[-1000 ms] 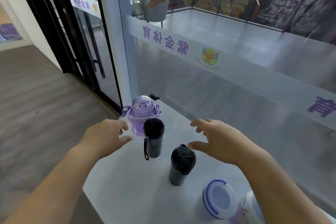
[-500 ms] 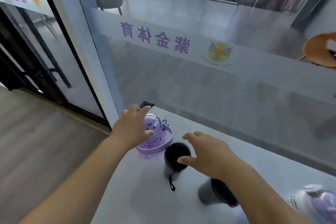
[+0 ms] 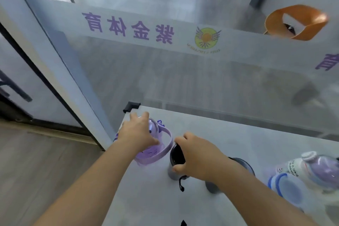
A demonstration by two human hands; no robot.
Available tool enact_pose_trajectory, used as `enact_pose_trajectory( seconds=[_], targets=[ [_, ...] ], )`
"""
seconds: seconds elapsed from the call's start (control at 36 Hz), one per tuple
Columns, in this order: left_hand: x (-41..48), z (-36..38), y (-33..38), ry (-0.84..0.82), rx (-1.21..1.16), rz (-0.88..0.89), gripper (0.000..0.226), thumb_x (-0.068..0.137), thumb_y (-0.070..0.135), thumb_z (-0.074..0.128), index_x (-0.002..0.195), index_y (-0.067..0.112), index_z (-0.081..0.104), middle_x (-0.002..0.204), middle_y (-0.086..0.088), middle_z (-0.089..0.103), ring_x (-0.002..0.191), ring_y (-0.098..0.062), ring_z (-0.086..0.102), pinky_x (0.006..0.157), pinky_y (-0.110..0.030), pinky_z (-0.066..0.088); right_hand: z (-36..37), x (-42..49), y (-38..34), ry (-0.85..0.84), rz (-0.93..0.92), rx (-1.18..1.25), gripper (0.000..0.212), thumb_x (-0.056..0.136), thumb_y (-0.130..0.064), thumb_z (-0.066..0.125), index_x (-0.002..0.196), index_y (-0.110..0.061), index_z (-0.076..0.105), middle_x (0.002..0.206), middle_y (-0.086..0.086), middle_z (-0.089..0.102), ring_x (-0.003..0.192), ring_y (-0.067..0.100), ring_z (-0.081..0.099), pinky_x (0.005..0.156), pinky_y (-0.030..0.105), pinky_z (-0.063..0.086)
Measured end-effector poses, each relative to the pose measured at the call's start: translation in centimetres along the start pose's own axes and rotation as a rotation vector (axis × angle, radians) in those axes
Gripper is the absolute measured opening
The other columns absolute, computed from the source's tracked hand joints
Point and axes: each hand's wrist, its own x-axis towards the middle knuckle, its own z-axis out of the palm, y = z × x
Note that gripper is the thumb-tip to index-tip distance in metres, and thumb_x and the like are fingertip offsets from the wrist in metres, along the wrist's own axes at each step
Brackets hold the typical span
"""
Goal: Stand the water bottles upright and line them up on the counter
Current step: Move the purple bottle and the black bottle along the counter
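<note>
Several bottles stand upright on the white counter point(image 3: 211, 134). At the far left corner is a purple bottle point(image 3: 156, 150) with a domed lid; my left hand point(image 3: 136, 134) rests on top of it, fingers wrapped over the dome. Beside it stands a black bottle point(image 3: 176, 159) with a wrist strap, and my right hand point(image 3: 196, 156) grips its cap. Behind my right forearm a dark grey bottle point(image 3: 244, 165) shows only partly. To the right are a blue-rimmed white bottle point(image 3: 283, 187) and a pale purple bottle point(image 3: 319, 169).
A glass wall with a frosted band of purple lettering point(image 3: 128, 27) runs along the counter's far edge. The counter's left edge drops to a wooden floor point(image 3: 36, 161). An orange chair point(image 3: 297, 22) stands beyond the glass.
My left hand has settled further over the purple bottle's dome. My right hand has closed around the black bottle's cap. The view has tilted down and right.
</note>
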Motion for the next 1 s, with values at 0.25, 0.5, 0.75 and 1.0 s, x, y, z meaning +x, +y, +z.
enact_pose_trajectory(
  seconds=[0.25,0.5,0.75,1.0],
  targets=[
    [0.7,-1.4,-1.7,-0.008,-0.02,0.133,0.079,0.055,0.028,0.075,0.125,0.026,0.04,0.121,-0.002,0.041,0.096,-0.028,0.052,0.079,-0.036,0.052,-1.0,0.5,1.0,0.016,0.049,0.035,0.04,0.073,-0.034,0.067,0.103,-0.014,0.051,0.101,0.003,0.048,0.085,0.024,0.051,0.069,0.031,0.046],
    [4.3,-4.2,-1.7,-0.038,0.054,0.29,0.076,0.056,0.019,0.077,0.123,0.032,0.044,0.124,-0.003,0.035,0.094,-0.027,0.049,0.077,-0.036,0.051,-3.4,2.7,2.6,0.106,0.103,0.088,0.039,0.07,-0.029,0.067,0.105,-0.016,0.054,0.105,0.002,0.048,0.087,0.023,0.051,0.07,0.033,0.051],
    [7.5,-5.3,-1.2,-0.099,0.081,0.326,0.069,0.059,0.019,0.075,0.118,0.041,0.046,0.121,-0.001,0.034,0.09,-0.022,0.046,0.066,-0.027,0.047,-5.6,6.2,4.3,0.189,0.147,0.128,0.051,0.072,-0.025,0.067,0.121,-0.019,0.053,0.107,0.004,0.044,0.089,0.026,0.052,0.066,0.032,0.05],
    [10.0,-5.7,-1.1,-0.1,0.073,0.353,0.071,0.063,0.017,0.072,0.125,0.039,0.044,0.124,0.0,0.036,0.099,-0.022,0.045,0.064,-0.026,0.048,-6.5,9.3,4.7,0.183,0.146,0.134,0.051,0.07,-0.023,0.07,0.116,-0.01,0.052,0.105,0.009,0.051,0.092,0.03,0.055,0.073,0.039,0.055]
  ],
)
